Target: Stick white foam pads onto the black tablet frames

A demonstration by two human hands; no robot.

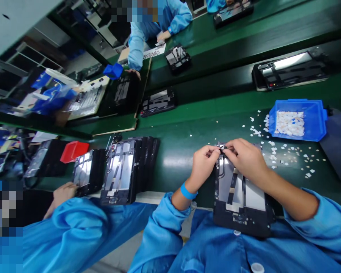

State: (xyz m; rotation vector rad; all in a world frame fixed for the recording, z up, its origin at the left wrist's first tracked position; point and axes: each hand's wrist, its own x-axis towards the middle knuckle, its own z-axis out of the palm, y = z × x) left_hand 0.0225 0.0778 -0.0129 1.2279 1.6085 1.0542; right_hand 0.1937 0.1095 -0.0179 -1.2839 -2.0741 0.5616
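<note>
An opened tablet housing (240, 218) lies in front of me, its near end over the table edge and its silvery inner panels and dark cables showing. At its top left corner my left hand (202, 165) is closed in a pinch. Right beside it, my right hand (246, 159) also pinches at that corner, its forearm crossing above the housing's right side. Some tiny dark part shows between the two sets of fingertips, too small to name. A blue band circles my left wrist.
A blue bin (314, 121) of small white pieces stands at right, with white scraps (273, 149) scattered around it. Stacked tablet housings (121, 170) stand at left near a co-worker's hand (64, 194) and a red bin (74, 151). Across the bench sits another person (136, 41).
</note>
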